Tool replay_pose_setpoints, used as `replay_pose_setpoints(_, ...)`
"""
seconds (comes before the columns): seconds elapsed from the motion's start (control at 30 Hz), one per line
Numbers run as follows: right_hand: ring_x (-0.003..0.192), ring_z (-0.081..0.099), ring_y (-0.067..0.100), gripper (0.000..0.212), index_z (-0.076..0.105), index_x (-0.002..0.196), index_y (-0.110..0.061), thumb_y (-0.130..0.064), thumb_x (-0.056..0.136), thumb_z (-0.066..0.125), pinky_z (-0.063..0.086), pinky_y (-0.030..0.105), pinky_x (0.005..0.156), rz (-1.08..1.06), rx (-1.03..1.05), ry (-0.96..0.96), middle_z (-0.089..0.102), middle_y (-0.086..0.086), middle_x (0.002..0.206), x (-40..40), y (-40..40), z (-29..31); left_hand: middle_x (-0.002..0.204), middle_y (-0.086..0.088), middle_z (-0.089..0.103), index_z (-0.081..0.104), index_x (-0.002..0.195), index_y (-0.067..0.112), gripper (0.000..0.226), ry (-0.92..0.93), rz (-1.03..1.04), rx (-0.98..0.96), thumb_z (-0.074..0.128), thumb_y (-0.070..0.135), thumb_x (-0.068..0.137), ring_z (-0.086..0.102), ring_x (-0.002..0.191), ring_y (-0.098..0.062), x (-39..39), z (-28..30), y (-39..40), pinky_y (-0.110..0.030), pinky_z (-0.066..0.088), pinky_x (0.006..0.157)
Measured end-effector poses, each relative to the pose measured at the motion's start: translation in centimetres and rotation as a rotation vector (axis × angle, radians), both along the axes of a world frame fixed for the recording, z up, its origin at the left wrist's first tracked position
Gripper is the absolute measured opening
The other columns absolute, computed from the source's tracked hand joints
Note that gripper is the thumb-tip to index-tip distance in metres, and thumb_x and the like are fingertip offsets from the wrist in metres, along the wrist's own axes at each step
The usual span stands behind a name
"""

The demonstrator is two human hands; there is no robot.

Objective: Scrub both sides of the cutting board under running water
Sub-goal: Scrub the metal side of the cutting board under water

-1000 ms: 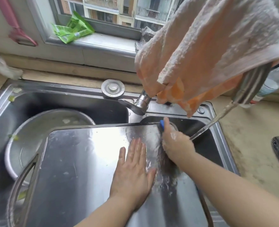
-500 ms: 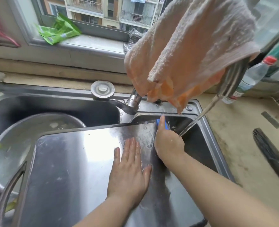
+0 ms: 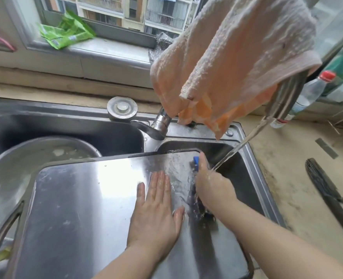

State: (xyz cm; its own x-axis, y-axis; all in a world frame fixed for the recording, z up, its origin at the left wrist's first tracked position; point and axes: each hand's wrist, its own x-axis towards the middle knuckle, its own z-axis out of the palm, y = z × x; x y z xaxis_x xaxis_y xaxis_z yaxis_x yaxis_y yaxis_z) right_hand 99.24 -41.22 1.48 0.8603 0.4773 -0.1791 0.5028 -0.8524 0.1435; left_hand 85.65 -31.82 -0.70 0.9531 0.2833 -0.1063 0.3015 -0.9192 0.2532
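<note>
- The cutting board (image 3: 82, 208), a stainless steel sheet with a loop handle at its left end, lies flat across the double sink (image 3: 253, 164), covering most of the right basin and part of the left.
- The left hand (image 3: 155, 208) rests palm down on the board right of its centre, fingers straight and together, thumb spread toward the right; it grasps nothing.
- The right hand (image 3: 211, 184) sits just beside the left, at the board's far right corner, fingers curled over a scrubber (image 3: 196, 163); only a blue part shows beyond the fingertips, with a dark mass under the palm.
- A stream of water (image 3: 239, 148) falls at a slant from the faucet spout (image 3: 285, 99) and lands at the right hand's knuckles; the board surface between the two hands is wet and rippled.
- A pink and orange towel (image 3: 233, 63) hangs over the faucet arm above the board.
- A metal bowl (image 3: 25, 158) sits in the left basin, partly under the board's left edge.
- A clear plastic bottle (image 3: 309, 93) with a red cap stands on the desk (image 3: 287, 158) right of the sink.
</note>
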Motion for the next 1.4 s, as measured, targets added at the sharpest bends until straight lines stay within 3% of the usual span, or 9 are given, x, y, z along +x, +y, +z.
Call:
replay_pose_setpoints(0.13,0.087,0.064,0.024,0.076,-0.012,0.149,-0.006,-0.011,0.095,0.041,0.042,0.032,0.063,-0.112,-0.087,-0.101,0.066,0.01,0.101,4.0,4.3,1.4,0.156,-0.013,-0.004,0.001,0.149,0.007,0.074,-0.032,0.05,-0.006,0.007,0.052,0.089,-0.014,0.143,-0.028,0.3,0.1,-0.2,-0.053,0.002,0.115)
replay_pose_setpoints(0.27,0.095,0.062,0.033,0.067,-0.014,0.148,-0.031,-0.025,0.097,0.03,0.045,0.04,0.078,0.001,0.108,0.127,0.063,0.015,0.107,-4.8,3.2,-0.4,0.155,-0.014,-0.02,-0.018,0.145,0.006,0.069,0.026,-0.028,0.006,0.013,0.038,0.092,-0.037,0.132,-0.029,0.0,0.6,-0.6,-0.053,-0.012,0.112)
replay_pose_setpoints(0.43,0.092,0.064,0.028,0.074,-0.014,0.148,-0.008,-0.013,0.096,0.037,0.041,0.033,0.064,-0.099,-0.097,-0.046,0.064,0.014,0.108,2.8,1.6,1.7,0.155,-0.013,-0.015,-0.02,0.141,0.009,0.073,-0.032,0.029,-0.032,-0.004,0.052,0.085,-0.023,0.141,-0.028,-0.3,-0.3,-1.6,-0.051,-0.015,0.112)
replay_pose_setpoints(0.6,0.089,0.061,0.031,0.071,-0.013,0.149,-0.029,-0.021,0.095,0.032,0.039,0.036,0.069,0.068,0.032,0.063,0.062,0.013,0.101,-2.1,3.0,-0.5,0.154,-0.016,-0.019,-0.023,0.142,0.008,0.072,-0.003,0.008,-0.021,-0.01,0.041,0.08,-0.025,0.14,-0.033,0.4,-0.1,-2.3,-0.054,-0.02,0.108)
replay_pose_setpoints(0.77,0.086,0.062,0.027,0.071,-0.012,0.149,-0.015,-0.015,0.096,0.035,0.041,0.034,0.066,-0.079,-0.089,0.028,0.064,0.011,0.107,4.6,-0.5,0.9,0.147,-0.011,-0.031,-0.03,0.135,0.008,0.071,-0.028,0.021,-0.093,0.001,0.051,0.087,-0.038,0.133,-0.027,1.6,0.4,-3.5,-0.047,-0.035,0.099)
replay_pose_setpoints(0.97,0.053,0.043,0.017,0.078,-0.018,0.148,-0.018,-0.011,0.092,0.035,0.034,0.029,0.053,-0.176,-0.128,0.016,0.058,0.005,0.077,3.9,-3.7,0.2,0.146,-0.012,-0.034,-0.031,0.133,0.003,0.075,0.007,-0.011,-0.157,0.019,0.045,0.097,-0.04,0.131,-0.025,3.3,0.8,-6.7,-0.045,-0.031,0.102)
replay_pose_setpoints(1.17,0.095,0.061,0.029,0.061,-0.005,0.151,-0.027,-0.037,0.1,0.027,0.042,0.036,0.075,-0.21,0.037,0.11,0.061,0.009,0.118,2.8,-1.0,2.2,0.147,-0.011,-0.03,-0.02,0.141,0.005,0.083,0.066,0.048,-0.012,0.018,0.06,0.091,-0.024,0.141,-0.028,1.3,0.6,-0.7,-0.048,-0.018,0.11)
replay_pose_setpoints(1.33,0.093,0.059,0.034,0.06,-0.009,0.146,-0.043,-0.04,0.097,0.026,0.035,0.037,0.07,0.015,0.181,0.344,0.062,0.012,0.105,-4.8,5.1,0.4,0.151,-0.02,-0.024,-0.022,0.143,0.005,0.078,0.11,0.063,0.064,0.017,0.045,0.09,-0.024,0.14,-0.035,0.4,0.8,0.6,-0.053,-0.009,0.114)
replay_pose_setpoints(1.4,0.093,0.06,0.036,0.06,-0.006,0.146,-0.042,-0.038,0.098,0.029,0.037,0.037,0.069,0.082,0.162,0.264,0.062,0.013,0.107,-3.0,4.1,0.2,0.146,-0.017,-0.03,-0.021,0.143,0.004,0.08,0.074,0.072,0.044,0.014,0.051,0.089,-0.024,0.14,-0.034,0.3,0.5,0.5,-0.051,-0.011,0.114)
